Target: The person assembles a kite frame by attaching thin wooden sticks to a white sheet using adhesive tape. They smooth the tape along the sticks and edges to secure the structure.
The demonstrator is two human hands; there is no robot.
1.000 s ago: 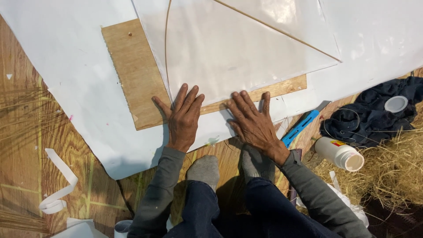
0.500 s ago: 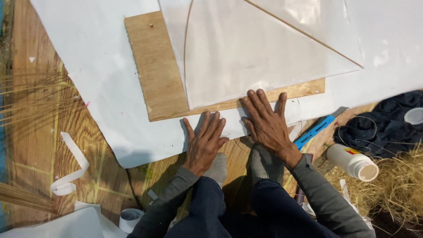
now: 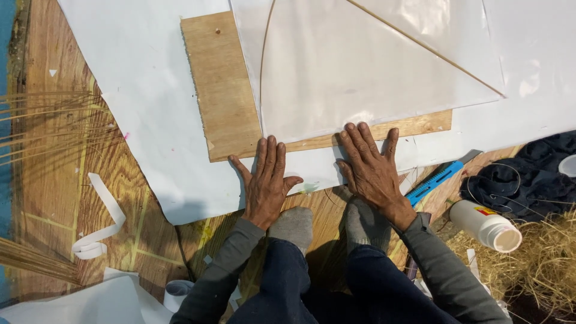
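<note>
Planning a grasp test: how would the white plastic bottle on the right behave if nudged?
The white plastic bottle lies on its side on the wooden floor, so it would probably roll. The straw beside it might stop it soon. Its mouth seems open with no cap visible, so anything inside could spill. It looks light, though its fill level cannot be seen.
</note>
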